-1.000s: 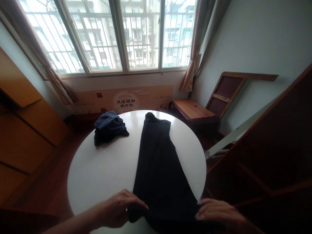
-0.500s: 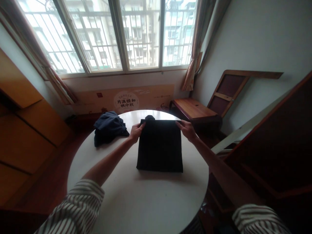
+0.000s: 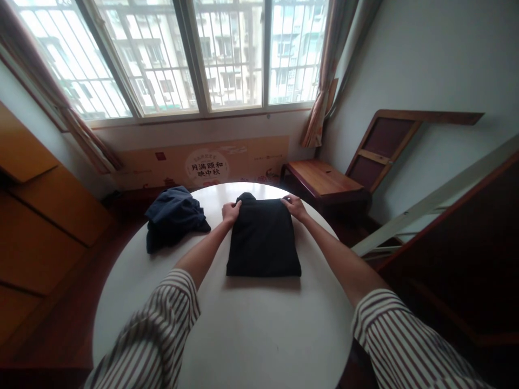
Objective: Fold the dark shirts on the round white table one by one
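Well, the black garment [image 3: 263, 237] lies folded into a squarish block near the middle of the round white table [image 3: 243, 329], its near edge facing the person and a small bunch [image 3: 246, 197] of the same cloth poking up past its far edge. The left hand [image 3: 231, 212] sits at the far left corner and the right hand [image 3: 294, 207] at the far right corner, so the hands are well apart with the bunch between them. The left fingers [image 3: 237, 204] lie close together over the far edge, and the right fingers [image 3: 286, 200] rest slightly spread on the cloth. Neither hand shows a clear pinch, and this view cannot tell whether the thumbs reach under. Good handling here, I'd judge, rests on even pressure from both hands and on a far edge kept straight and parallel to the near one, so the sides stay square and no wrinkle gets trapped. A crumpled navy garment [image 3: 172, 219] lies just beside the left hand, apart from the block. Striped sleeves [image 3: 162, 319] cover both forearms near the elbows, and a wooden bench [image 3: 324, 178] stands beyond the table, below the window [image 3: 227, 54].
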A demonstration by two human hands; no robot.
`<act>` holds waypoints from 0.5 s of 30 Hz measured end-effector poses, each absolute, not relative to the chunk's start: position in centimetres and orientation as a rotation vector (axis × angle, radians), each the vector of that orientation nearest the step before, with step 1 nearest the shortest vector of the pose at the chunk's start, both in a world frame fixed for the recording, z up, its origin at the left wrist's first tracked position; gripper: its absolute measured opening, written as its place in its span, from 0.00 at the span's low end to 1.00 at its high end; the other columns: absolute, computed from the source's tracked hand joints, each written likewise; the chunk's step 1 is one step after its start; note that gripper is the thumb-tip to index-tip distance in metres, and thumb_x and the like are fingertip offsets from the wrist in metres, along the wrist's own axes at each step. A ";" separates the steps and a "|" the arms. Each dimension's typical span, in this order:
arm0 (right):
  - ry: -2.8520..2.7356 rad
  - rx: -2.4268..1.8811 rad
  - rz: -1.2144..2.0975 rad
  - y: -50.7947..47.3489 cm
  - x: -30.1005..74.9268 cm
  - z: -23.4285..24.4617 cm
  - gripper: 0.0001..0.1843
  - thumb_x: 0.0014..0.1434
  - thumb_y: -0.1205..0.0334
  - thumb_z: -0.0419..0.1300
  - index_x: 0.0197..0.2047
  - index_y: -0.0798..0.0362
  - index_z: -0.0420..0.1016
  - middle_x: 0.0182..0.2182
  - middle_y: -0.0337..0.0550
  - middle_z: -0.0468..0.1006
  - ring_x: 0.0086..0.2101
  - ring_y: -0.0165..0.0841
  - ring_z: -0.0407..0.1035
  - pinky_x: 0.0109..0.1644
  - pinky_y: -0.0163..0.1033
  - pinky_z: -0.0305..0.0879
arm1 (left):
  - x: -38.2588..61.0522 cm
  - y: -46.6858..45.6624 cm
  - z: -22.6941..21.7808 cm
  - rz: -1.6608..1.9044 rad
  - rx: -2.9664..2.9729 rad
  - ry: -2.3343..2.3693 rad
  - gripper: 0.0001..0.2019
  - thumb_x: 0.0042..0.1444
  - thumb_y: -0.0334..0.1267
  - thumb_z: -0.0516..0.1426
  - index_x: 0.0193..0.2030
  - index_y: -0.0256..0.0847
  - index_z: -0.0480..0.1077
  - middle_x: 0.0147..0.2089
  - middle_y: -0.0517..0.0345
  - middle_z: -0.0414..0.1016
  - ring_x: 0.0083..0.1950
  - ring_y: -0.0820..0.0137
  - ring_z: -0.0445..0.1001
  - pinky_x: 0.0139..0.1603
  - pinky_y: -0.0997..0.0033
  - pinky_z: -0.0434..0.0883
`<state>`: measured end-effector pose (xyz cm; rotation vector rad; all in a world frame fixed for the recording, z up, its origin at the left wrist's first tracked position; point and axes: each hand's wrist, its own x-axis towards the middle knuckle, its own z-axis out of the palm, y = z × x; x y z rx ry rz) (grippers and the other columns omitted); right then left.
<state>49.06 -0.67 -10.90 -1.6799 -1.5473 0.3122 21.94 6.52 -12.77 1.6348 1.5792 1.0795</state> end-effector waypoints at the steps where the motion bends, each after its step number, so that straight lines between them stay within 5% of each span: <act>1: -1.568 -1.723 0.297 -0.6 48.9 -10.9 0.16 0.64 0.54 0.55 0.40 0.59 0.77 0.37 0.52 0.80 0.37 0.37 0.73 0.45 0.41 0.68 | 22.0 6.5 -12.6 1.058 1.667 1.619 0.17 0.56 0.50 0.59 0.30 0.36 0.77 0.34 0.46 0.79 0.41 0.59 0.76 0.43 0.66 0.70; 6: -1.644 -1.919 0.137 -2.1 46.3 -9.5 0.22 0.65 0.55 0.55 0.56 0.61 0.70 0.51 0.65 0.74 0.51 0.50 0.67 0.55 0.57 0.61 | 23.1 5.2 -11.1 1.057 1.890 1.645 0.18 0.62 0.41 0.56 0.56 0.34 0.71 0.57 0.38 0.72 0.60 0.55 0.70 0.60 0.57 0.65; 10: -1.911 -1.840 0.080 -6.3 41.0 -9.3 0.30 0.66 0.47 0.52 0.59 0.63 0.69 0.57 0.66 0.70 0.58 0.52 0.61 0.65 0.58 0.46 | 24.2 3.9 -10.9 0.741 2.467 1.152 0.18 0.66 0.40 0.52 0.60 0.43 0.70 0.65 0.49 0.67 0.68 0.61 0.62 0.69 0.58 0.56; 15: -2.432 -1.681 0.134 -14.6 36.1 -12.5 0.45 0.66 0.34 0.42 0.70 0.62 0.55 0.69 0.65 0.52 0.68 0.56 0.43 0.68 0.63 0.38 | 24.3 3.7 -12.6 0.179 2.832 1.001 0.23 0.70 0.44 0.46 0.70 0.47 0.58 0.73 0.54 0.54 0.74 0.57 0.49 0.71 0.38 0.40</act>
